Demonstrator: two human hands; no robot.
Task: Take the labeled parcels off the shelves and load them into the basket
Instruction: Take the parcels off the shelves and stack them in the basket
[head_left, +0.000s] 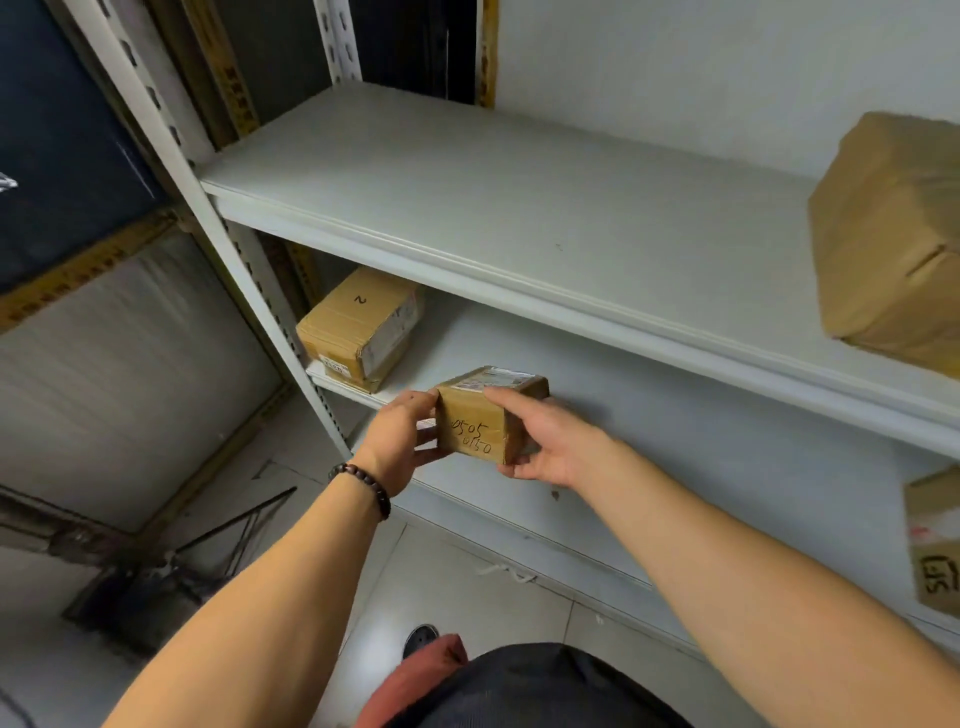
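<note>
You have the small parcel (480, 421) gripped between both hands over the front edge of the lower shelf (701, 467), towards its left end. Whether its underside touches the shelf cannot be told. Your left hand (402, 439) clasps the left side, thumb up at the top edge. Your right hand (550, 449) curls round the right side, with the forefinger lying along the top and the thumb under the near lower corner.

The face with handwritten numbers is turned towards you, tilted a little upward, and the printed label sits on the face above it, looking up. The box is squat; its longer run seems to lead away from you towards the back of the shelf, slightly to the right.

A parcel marked 2 (358, 327) lies at the left end of the same shelf, and another parcel (935, 545) sits at its right edge. A large parcel (893, 244) stands on the upper shelf (467, 208), far right.
</note>
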